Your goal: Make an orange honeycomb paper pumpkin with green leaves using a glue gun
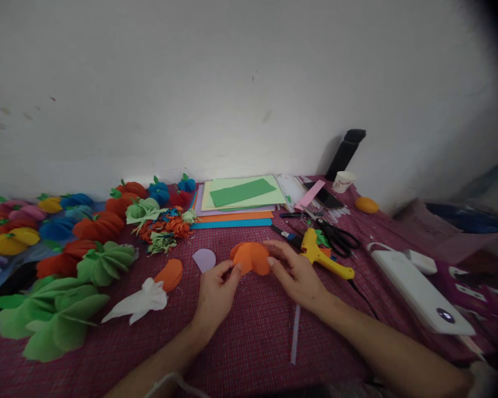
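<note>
Between my hands is an orange folded paper piece (251,257), made of rounded leaves joined together. My left hand (216,290) pinches its left edge between thumb and fingers. On the opposite side, the thumb and fingers of my right hand (294,273) grip the right edge. Left of my left hand lie a purple paper half-circle (204,258) and a small stack of orange folded paper circles (171,275). A crumpled white tissue (143,301) touches that orange stack. Just beyond my right hand rests a yellow glue gun (321,255).
Colourful paper pumpkins (99,226) crowd the left side. Coloured paper sheets (244,193) are stacked by the wall, with paper scraps (166,228) beside them. Black scissors (338,237), a phone (323,196), a paper cup (343,181) and a white power bank (419,290) lie to the right.
</note>
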`<control>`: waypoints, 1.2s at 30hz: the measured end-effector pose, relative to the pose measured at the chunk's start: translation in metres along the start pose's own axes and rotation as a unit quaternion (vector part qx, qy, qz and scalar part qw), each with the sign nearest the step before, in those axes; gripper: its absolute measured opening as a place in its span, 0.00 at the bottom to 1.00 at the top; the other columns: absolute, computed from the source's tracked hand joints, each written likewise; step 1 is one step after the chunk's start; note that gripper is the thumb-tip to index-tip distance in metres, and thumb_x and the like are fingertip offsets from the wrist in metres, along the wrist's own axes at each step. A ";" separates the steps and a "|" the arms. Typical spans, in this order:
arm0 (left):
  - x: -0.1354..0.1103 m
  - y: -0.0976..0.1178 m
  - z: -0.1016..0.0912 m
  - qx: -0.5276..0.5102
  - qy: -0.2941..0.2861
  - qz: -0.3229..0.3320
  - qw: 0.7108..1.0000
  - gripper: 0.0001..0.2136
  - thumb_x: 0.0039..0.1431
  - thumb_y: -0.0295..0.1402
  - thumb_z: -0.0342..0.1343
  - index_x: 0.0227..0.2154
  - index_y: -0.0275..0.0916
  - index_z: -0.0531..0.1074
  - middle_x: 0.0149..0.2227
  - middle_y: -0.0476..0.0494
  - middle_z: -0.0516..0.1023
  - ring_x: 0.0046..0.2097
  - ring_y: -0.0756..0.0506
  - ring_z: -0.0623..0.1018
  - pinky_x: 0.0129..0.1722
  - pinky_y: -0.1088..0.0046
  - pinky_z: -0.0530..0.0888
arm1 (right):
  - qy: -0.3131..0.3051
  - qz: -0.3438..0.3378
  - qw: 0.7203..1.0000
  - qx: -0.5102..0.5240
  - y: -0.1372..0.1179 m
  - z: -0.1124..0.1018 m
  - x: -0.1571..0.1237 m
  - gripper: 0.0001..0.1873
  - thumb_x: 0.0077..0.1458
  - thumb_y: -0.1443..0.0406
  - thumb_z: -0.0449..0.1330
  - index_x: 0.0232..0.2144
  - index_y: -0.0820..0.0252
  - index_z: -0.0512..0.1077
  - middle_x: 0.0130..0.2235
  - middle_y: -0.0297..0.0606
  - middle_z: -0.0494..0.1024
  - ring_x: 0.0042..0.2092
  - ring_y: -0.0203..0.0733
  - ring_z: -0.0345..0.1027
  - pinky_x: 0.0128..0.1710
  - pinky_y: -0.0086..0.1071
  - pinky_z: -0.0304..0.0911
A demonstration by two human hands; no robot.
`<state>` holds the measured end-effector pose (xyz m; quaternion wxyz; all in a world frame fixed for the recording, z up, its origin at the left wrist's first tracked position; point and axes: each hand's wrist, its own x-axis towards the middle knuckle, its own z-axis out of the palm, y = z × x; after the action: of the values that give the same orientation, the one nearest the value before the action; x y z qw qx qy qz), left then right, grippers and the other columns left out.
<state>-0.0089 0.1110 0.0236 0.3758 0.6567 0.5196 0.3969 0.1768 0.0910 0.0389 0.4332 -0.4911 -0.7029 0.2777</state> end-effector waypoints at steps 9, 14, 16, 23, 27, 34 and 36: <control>0.001 0.000 0.001 -0.031 -0.001 0.001 1.000 0.12 0.56 0.38 0.48 0.23 0.36 0.67 0.21 0.54 0.63 0.25 0.52 0.63 0.26 0.79 0.60 | -0.001 -0.010 1.000 0.009 -0.004 -0.002 0.002 0.16 0.59 0.65 0.49 0.51 0.55 0.60 0.45 0.40 0.75 0.45 0.41 0.70 0.45 0.37 0.66; 0.001 -0.001 0.001 -0.042 -0.007 0.003 0.999 0.12 0.56 0.38 0.48 0.23 0.36 0.67 0.22 0.54 0.64 0.26 0.52 0.63 0.26 0.79 0.60 | -0.010 0.003 0.999 0.040 -0.003 -0.001 0.000 0.18 0.59 0.64 0.50 0.52 0.54 0.58 0.46 0.41 0.74 0.46 0.40 0.70 0.43 0.35 0.68; 0.000 -0.001 0.000 -0.030 -0.007 0.008 0.999 0.12 0.56 0.38 0.48 0.23 0.36 0.67 0.21 0.54 0.63 0.25 0.53 0.62 0.26 0.79 0.60 | -0.009 0.007 0.999 0.040 -0.003 0.000 0.000 0.18 0.58 0.64 0.51 0.52 0.54 0.58 0.46 0.40 0.74 0.46 0.41 0.70 0.41 0.34 0.68; -0.002 0.001 0.003 -0.014 -0.010 0.016 1.000 0.11 0.56 0.37 0.48 0.24 0.37 0.69 0.21 0.55 0.62 0.25 0.52 0.61 0.26 0.78 0.59 | -0.010 0.007 0.999 0.045 -0.001 0.001 0.002 0.23 0.54 0.64 0.57 0.51 0.53 0.57 0.45 0.39 0.75 0.45 0.42 0.70 0.38 0.34 0.69; -0.003 0.001 0.004 -0.007 -0.006 0.028 1.000 0.10 0.56 0.36 0.49 0.24 0.37 0.67 0.22 0.54 0.64 0.26 0.52 0.63 0.26 0.78 0.59 | -0.013 0.014 0.998 0.067 0.000 0.002 0.003 0.24 0.52 0.64 0.58 0.51 0.52 0.57 0.44 0.38 0.75 0.43 0.41 0.71 0.37 0.33 0.69; -0.005 0.001 0.002 0.016 -0.003 0.050 0.999 0.11 0.58 0.37 0.47 0.25 0.36 0.68 0.22 0.54 0.63 0.25 0.53 0.61 0.25 0.78 0.57 | 0.032 0.020 0.999 0.030 0.007 0.003 0.003 0.14 0.52 0.68 0.55 0.41 0.54 0.58 0.32 0.31 0.73 0.31 0.35 0.69 0.28 0.27 0.64; -0.005 0.002 0.002 0.024 0.002 0.052 0.998 0.12 0.57 0.37 0.48 0.24 0.36 0.68 0.21 0.55 0.60 0.24 0.54 0.59 0.24 0.78 0.56 | 0.041 0.008 0.999 0.001 0.007 0.003 0.004 0.06 0.52 0.69 0.55 0.33 0.56 0.60 0.28 0.30 0.70 0.27 0.34 0.66 0.26 0.26 0.62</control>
<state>-0.0070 0.1055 0.0238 0.3379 0.6911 0.4946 0.4045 0.1771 0.0976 0.0335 0.4601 -0.5070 -0.6804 0.2615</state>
